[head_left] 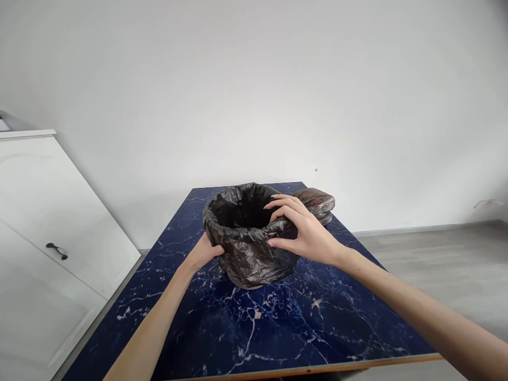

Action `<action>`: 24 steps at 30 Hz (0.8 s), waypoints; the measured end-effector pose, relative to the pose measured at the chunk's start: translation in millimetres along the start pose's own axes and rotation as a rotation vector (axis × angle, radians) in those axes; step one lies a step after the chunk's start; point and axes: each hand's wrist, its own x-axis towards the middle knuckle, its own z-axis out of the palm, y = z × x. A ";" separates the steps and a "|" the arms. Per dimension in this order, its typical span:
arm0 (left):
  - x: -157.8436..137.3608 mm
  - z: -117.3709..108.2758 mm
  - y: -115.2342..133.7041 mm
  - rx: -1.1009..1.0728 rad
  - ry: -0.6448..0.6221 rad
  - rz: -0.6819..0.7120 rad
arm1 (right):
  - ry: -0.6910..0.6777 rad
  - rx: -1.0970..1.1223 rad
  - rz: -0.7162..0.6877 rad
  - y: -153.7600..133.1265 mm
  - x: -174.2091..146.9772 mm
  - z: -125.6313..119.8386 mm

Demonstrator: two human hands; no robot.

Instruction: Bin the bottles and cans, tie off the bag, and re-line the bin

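A black garbage bag (pixel 257 259) lines a round trash bin (pixel 248 287), its edge folded down over the outside. Only a strip of the bin's pale base shows below the bag. My left hand (pixel 204 251) grips the bin's left side through the plastic, thumb in front and the other fingers hidden. Over the right rim, my right hand (pixel 299 227) has its thumb outside and its fingers reaching to the inner side, closed on the bag's edge. The inside of the bin looks dark.
Behind my right hand lies a bundled dark, see-through plastic bag (pixel 317 203) with something reddish in it. Everything stands on a blue marble-patterned table (pixel 254 328) against a white wall (pixel 254 95). A white cabinet (pixel 51 227) with a black handle is at the left.
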 end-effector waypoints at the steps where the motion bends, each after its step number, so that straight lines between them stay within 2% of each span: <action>1: 0.2 -0.9 -0.6 -0.006 -0.015 -0.006 | 0.000 0.009 -0.003 -0.1 0.1 -0.8; 8: 0.5 -10.0 -13.4 -0.007 -0.121 -0.058 | -0.012 0.099 -0.040 0.1 2.7 -14.6; 14: -0.8 -11.5 -28.6 -0.017 -0.122 -0.092 | 0.037 0.029 -0.057 2.5 -1.0 -19.9; 20: -11.5 -8.6 -44.5 -0.063 -0.063 -0.155 | 0.042 -0.039 -0.164 -8.9 -19.7 -39.2; 24: -18.3 -9.3 -50.5 -0.069 0.029 -0.193 | 0.029 -0.083 -0.184 -16.5 -40.8 -60.5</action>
